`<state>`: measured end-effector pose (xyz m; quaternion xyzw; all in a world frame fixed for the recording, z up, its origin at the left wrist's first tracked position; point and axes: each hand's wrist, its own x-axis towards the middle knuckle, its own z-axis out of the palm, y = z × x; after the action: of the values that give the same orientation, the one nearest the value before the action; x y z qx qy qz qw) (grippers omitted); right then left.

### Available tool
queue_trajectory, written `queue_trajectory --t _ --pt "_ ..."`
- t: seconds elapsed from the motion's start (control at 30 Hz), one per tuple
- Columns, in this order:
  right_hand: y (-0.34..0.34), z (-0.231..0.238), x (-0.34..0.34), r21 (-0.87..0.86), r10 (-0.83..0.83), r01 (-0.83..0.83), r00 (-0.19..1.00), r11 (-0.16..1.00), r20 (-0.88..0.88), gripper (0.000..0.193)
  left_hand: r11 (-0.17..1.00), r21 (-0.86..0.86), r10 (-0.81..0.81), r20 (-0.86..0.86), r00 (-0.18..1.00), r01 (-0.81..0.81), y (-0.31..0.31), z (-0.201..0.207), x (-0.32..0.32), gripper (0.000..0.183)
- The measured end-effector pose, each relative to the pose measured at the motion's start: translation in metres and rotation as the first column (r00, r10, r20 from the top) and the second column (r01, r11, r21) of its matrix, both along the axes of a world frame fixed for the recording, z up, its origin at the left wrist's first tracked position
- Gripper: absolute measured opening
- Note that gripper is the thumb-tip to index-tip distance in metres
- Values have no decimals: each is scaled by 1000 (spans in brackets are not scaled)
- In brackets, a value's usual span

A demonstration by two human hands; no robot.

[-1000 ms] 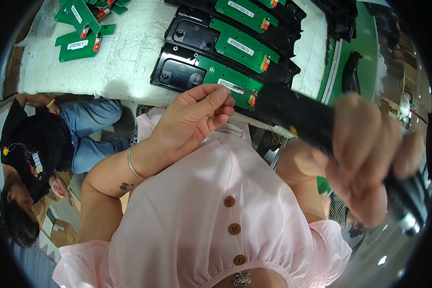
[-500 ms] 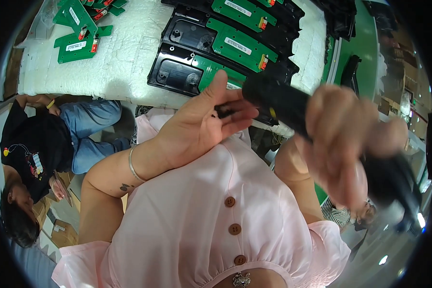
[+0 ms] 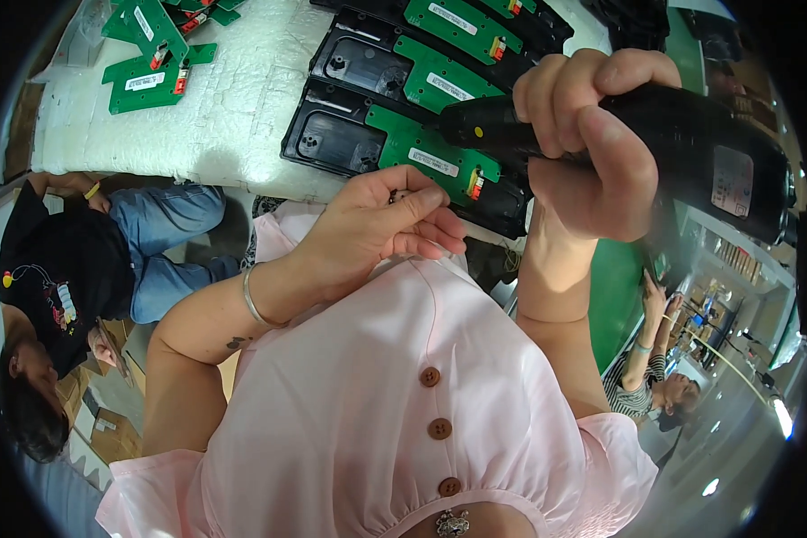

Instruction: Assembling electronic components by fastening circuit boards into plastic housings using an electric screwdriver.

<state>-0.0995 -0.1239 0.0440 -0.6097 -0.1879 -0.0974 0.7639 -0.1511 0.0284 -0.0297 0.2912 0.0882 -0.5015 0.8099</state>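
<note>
My right hand (image 3: 592, 134) grips a black electric screwdriver (image 3: 681, 134), its fingers wrapped round the body. The tool lies nearly level, its narrow end pointing left over the nearest green circuit board (image 3: 403, 148). Whether the tip touches anything I cannot tell. That board rests in a black plastic housing (image 3: 332, 134) at the table's near edge. Just in front of it my left hand (image 3: 386, 220) is half curled, thumb against the forefinger. Small dark screws (image 3: 393, 195) show between its fingers, partly hidden.
More black housings with green boards (image 3: 444, 85) lie in a row behind. Loose green boards (image 3: 148, 85) are piled at left on the white foam-covered table (image 3: 242, 117). One person (image 3: 72, 260) sits at left; another (image 3: 646, 386) is farther off at right.
My right hand has swung the screwdriver up and away, over the boards. The left hand has turned and curled from an open palm, its fingers closing round the small dark screws.
</note>
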Motion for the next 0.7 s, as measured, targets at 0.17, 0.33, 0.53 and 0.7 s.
queue_trajectory --t 0.17,0.33,0.53,0.7 --pt "3 1 3 -53 99 -97 995 994 26 26 996 90 27 15 1000 -28 -3 1 1 18" --pt "-2 2 3 -40 131 -129 989 991 66 32 994 12 106 -84 991 -105 -5 3 -1 19" --pt "-25 51 -30 -82 265 -260 962 962 63 39 986 -19 158 -155 975 -163 -4 11 2 17" --pt "-34 53 -52 139 160 -180 977 974 140 30 985 -73 139 -179 974 -154 -8 11 6 13"
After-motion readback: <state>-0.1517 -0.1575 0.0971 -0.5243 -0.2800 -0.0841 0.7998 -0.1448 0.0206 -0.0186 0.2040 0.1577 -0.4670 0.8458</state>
